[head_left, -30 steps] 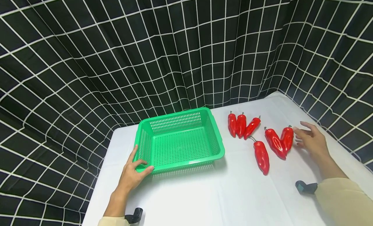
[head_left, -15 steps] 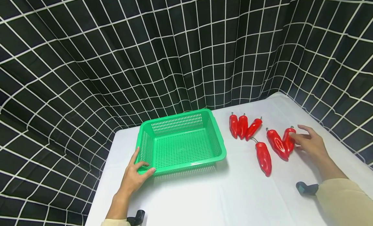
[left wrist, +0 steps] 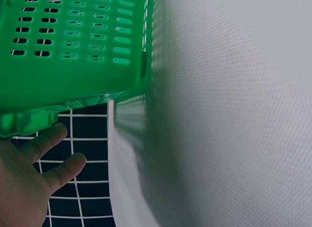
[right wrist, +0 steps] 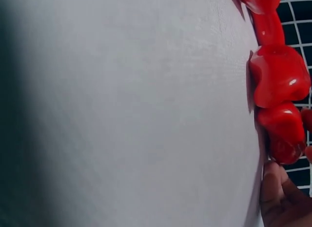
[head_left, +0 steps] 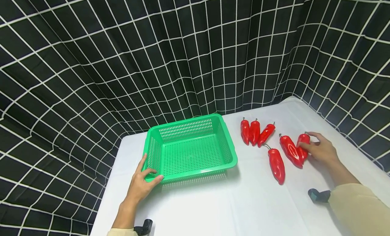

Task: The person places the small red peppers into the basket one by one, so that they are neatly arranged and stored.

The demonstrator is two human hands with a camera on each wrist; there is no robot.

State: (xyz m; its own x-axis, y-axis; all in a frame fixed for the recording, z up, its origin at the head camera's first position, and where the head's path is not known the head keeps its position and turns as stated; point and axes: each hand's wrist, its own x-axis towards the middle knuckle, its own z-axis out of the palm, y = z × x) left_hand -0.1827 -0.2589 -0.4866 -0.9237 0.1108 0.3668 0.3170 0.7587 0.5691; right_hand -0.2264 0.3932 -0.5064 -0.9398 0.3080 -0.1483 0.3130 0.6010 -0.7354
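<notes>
My left hand (head_left: 141, 183) holds the near left corner of a green slotted plastic basket (head_left: 198, 170), with the thumb on the front rim and a finger reaching over the edge. The left wrist view shows the basket's wall (left wrist: 63, 80) and two spread fingers below its rim. On the right, my right hand (head_left: 326, 150) pinches a long red pepper (head_left: 303, 138), thumb across its near side; the other fingers are partly hidden behind it. This pepper lies against another red pepper (head_left: 289, 149). In the right wrist view, fingertips (right wrist: 272, 180) sit beside the glossy peppers (right wrist: 280, 80).
Nearer the middle lies a single red pepper (head_left: 276, 165) with a curved stem. Three more red peppers (head_left: 254, 132) lie close together farther back. White cloth (head_left: 195, 209) covers the table, and a black curtain with a white grid (head_left: 170, 53) stands behind and at the sides.
My right hand has moved left onto the rightmost pepper, its thumb coming across it. The left hand stays on the basket corner. The whole view has shifted slightly.
</notes>
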